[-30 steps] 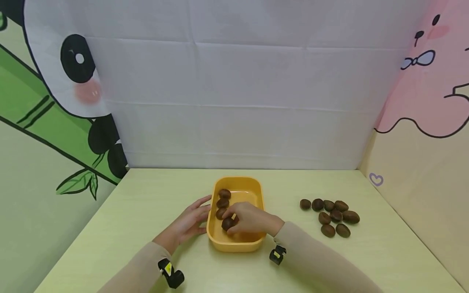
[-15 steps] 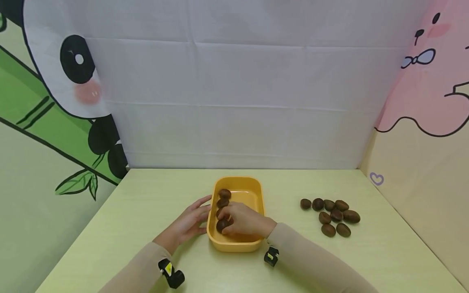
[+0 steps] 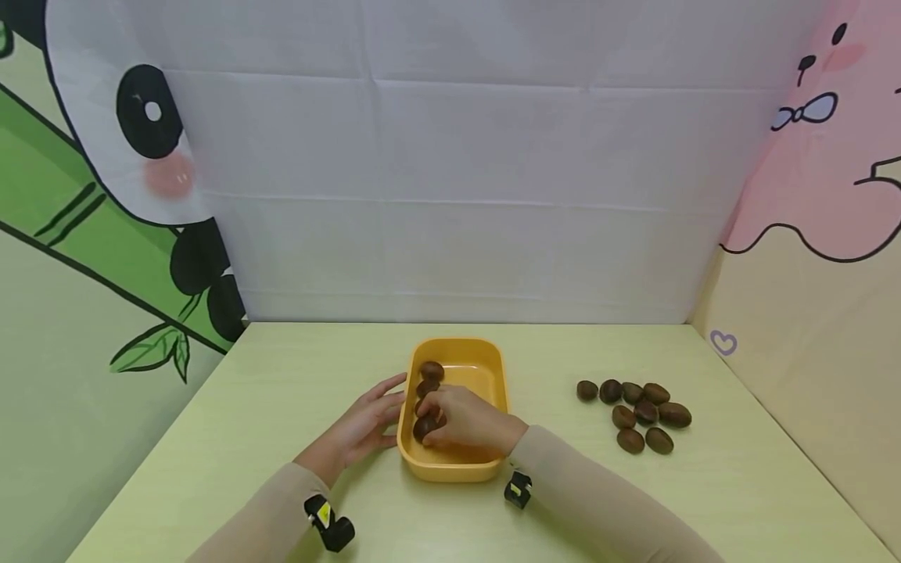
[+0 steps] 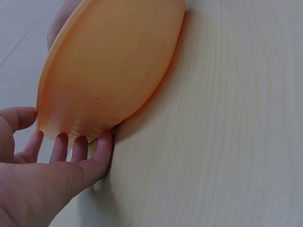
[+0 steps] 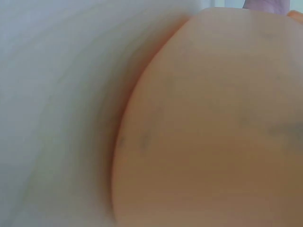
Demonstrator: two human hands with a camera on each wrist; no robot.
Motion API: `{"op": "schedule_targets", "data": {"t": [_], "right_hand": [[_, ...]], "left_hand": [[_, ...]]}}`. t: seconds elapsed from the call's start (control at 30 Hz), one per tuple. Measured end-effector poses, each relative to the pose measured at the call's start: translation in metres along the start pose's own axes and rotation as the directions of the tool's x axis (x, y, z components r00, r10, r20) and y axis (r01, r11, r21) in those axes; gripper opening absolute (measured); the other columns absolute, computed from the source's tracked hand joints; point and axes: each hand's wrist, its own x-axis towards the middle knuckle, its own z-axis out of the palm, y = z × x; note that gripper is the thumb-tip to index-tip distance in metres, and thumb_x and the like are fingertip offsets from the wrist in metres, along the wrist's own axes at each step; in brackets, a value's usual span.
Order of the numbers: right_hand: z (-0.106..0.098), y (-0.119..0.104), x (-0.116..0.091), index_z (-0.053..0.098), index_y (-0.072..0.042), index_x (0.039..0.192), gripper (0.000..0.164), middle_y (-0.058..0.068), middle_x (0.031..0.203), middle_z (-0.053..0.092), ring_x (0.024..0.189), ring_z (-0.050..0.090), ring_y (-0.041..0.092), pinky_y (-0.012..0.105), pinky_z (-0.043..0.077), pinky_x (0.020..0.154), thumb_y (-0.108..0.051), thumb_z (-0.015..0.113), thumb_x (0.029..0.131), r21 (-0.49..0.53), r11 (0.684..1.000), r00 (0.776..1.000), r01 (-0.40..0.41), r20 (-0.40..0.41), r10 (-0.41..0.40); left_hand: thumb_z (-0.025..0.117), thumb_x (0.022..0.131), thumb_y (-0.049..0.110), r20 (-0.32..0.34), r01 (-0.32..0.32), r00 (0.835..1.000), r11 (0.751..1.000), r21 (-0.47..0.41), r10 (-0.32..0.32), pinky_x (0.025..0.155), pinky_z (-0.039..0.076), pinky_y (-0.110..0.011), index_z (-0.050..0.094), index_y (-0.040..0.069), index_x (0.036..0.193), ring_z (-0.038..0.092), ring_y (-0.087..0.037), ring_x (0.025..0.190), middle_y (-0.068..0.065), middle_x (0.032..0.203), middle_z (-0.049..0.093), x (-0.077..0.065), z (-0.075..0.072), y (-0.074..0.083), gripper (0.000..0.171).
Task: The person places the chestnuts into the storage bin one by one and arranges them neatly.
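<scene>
A yellow rectangular tray (image 3: 454,473) stands on the table in the head view. Down its left side runs a column of brown chestnuts (image 3: 432,371). Inside the tray my right hand (image 3: 470,422) pinches the nearest chestnut (image 3: 424,428) of that column, and its fingers partly cover the chestnut behind. My left hand (image 3: 355,434) rests against the tray's left wall from outside. In the left wrist view, the fairly straight fingers of the left hand (image 4: 52,177) touch that wall. The right wrist view holds mostly the tray's outer wall (image 5: 208,123); the right hand's grip is hidden there.
Several loose chestnuts (image 3: 645,412) lie grouped on the table to the right of the tray. A white sheet (image 3: 457,195) hangs behind the table's back edge. Walls with painted cartoon animals flank both sides. Each wrist wears a small black camera (image 3: 518,489).
My right hand has moved left inside the tray with the chestnut, bringing it to the left wall at the near end of the column. The left hand has stayed put.
</scene>
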Motion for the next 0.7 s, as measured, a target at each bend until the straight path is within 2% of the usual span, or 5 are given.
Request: {"op": "schedule_targets", "data": {"t": [0.23,0.4,0.57,0.7], "right_hand": [[-0.007,0.001,-0.003,0.071,-0.01,0.112,0.032,-0.005,0.102,0.069,0.089,0.064,0.012,0.02,0.049,0.076,-0.021,0.084,0.084,0.043,0.999,1.0,-0.011,0.005,0.011],[-0.027,0.003,-0.01,0.072,-0.009,0.113,0.029,0.001,0.108,0.069,0.091,0.067,0.016,0.021,0.051,0.077,-0.019,0.08,0.087,0.026,1.0,1.0,-0.01,-0.013,0.01],[-0.055,0.007,-0.024,0.07,-0.006,0.113,0.03,0.005,0.105,0.068,0.088,0.069,0.019,0.026,0.054,0.076,-0.018,0.08,0.088,0.008,1.0,0.996,-0.015,-0.093,0.016],[-0.074,0.021,-0.037,0.07,-0.008,0.113,0.028,0.002,0.106,0.068,0.09,0.068,0.021,0.026,0.054,0.075,-0.017,0.079,0.088,0.012,0.999,0.985,-0.032,-0.167,0.033]], "left_hand": [[0.049,0.107,0.026,-0.007,0.002,1.0,1.0,-0.01,-0.002,0.095,0.047,-0.053,0.022,0.017,0.159,0.034,-0.04,0.142,-0.024,0.156,0.034,0.001,0.001,-0.001,0.059],[0.049,0.106,0.026,-0.008,0.0,1.0,1.0,-0.011,0.0,0.096,0.046,-0.054,0.022,0.017,0.159,0.034,-0.04,0.142,-0.024,0.155,0.036,0.002,0.001,-0.002,0.06],[0.049,0.106,0.026,-0.017,-0.006,1.0,1.0,0.002,0.006,0.093,0.048,-0.051,0.024,0.017,0.159,0.037,-0.038,0.14,-0.022,0.154,0.038,0.002,0.001,-0.003,0.059],[0.05,0.106,0.027,-0.014,-0.008,1.0,1.0,0.007,0.008,0.092,0.049,-0.05,0.024,0.017,0.159,0.042,-0.035,0.137,-0.022,0.153,0.041,0.003,0.0,-0.003,0.06]]}}
